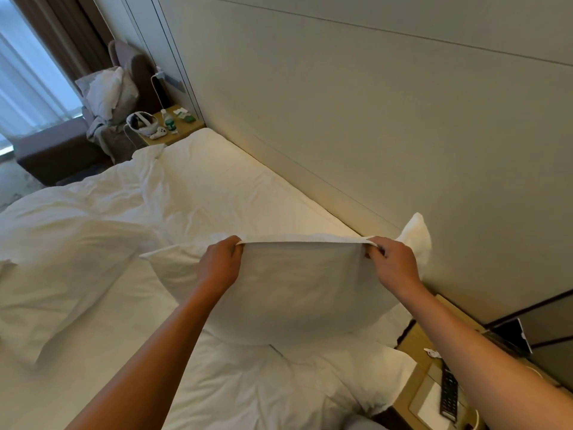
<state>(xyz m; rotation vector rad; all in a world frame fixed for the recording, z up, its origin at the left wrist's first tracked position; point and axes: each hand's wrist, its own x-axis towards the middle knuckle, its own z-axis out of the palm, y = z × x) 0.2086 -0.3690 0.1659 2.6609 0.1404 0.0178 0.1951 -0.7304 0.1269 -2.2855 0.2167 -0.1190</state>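
A white pillow in its pillowcase (pixel 291 290) hangs in the air above the head end of the bed (pixel 217 187). My left hand (pixel 221 263) pinches the case's top edge on the left. My right hand (pixel 392 263) pinches the same edge on the right, close to the padded headboard wall. The edge is stretched taut between both hands, and the pillow bulges downward beneath them. One corner of the case sticks up behind my right hand. A second white pillow (pixel 59 268) lies on the bed at the left.
A crumpled white duvet (pixel 102 187) covers the far side of the bed. The near bedside table (pixel 434 383) at bottom right carries a black remote (pixel 449 391). The far bedside table (pixel 173 128) holds a headset, a controller and a bottle. An armchair with bedding (pixel 108 94) stands by the window.
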